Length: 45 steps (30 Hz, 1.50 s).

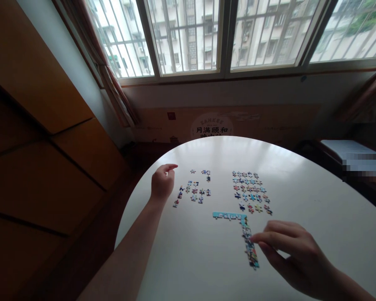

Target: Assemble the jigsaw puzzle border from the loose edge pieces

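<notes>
My right hand (290, 246) is at the right edge of a joined strip of jigsaw puzzle (248, 240). Its thumb and index finger close together on a jigsaw piece there, which the fingertips partly hide. The strip makes a corner with a light-blue row (228, 215) running left from its far end. My left hand (163, 182) is held over the left side of the table, its fingers curled in and the index finger pointing right. No piece shows in it. Just right of it lies a loose group of jigsaw pieces (194, 190), some joined in short runs.
Several loose jigsaw pieces (251, 188) are laid out in rows beyond the joined strip. Everything rests on a round white table (188, 259). Wooden cabinets (28, 175) stand at the left, a printed box (253, 121) lies below the window, and a dark chair (319, 146) is at the right.
</notes>
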Tool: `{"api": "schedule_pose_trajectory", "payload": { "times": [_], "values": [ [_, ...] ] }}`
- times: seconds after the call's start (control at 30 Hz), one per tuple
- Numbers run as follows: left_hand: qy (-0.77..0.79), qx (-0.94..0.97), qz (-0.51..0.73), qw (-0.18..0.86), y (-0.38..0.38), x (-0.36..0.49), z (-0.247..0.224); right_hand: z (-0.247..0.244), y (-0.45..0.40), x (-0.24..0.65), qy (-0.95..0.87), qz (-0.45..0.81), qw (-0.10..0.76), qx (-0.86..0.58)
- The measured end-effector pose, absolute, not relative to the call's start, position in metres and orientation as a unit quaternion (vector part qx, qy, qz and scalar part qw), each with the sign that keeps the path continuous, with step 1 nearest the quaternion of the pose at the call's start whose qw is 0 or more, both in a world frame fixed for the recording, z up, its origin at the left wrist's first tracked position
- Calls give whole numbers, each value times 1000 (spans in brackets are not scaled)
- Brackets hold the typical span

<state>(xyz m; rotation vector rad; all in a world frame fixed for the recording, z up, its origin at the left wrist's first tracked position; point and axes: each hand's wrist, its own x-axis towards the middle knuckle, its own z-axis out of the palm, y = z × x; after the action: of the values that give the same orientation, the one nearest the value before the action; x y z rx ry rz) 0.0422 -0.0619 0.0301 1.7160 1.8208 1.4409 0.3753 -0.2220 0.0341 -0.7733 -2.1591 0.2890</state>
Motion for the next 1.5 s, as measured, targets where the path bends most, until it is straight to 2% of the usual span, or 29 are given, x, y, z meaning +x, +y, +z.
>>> {"api": "schedule_pose_trajectory", "payload": {
  "times": [0.13, 0.23, 0.73, 0.83, 1.0, 1.1, 1.2, 1.5],
  "values": [
    [621, 694, 343, 123, -55, 45, 15, 36, -221, 374, -849, 120, 419, -300],
    [625, 720, 282, 110, -53, 46, 7, 37, -222, 373, -845, 119, 424, -303],
    [637, 710, 280, 107, -48, 41, 4, 37, -216, 373, -828, 110, 449, -318],
    [624, 723, 284, 83, -49, 43, 10, 37, -210, 376, -811, 104, 469, -335],
    [586, 742, 324, -18, -56, 52, 20, 33, -202, 382, -776, 75, 495, -384],
    [580, 761, 290, -33, -60, 69, 28, 30, -198, 385, -759, 73, 510, -398],
    [589, 781, 210, 6, -53, 92, 37, 26, -195, 386, -749, 74, 518, -407],
    [620, 780, 79, 37, 5, 137, 53, 22, -190, 389, -738, 82, 526, -415]
  ]
}}
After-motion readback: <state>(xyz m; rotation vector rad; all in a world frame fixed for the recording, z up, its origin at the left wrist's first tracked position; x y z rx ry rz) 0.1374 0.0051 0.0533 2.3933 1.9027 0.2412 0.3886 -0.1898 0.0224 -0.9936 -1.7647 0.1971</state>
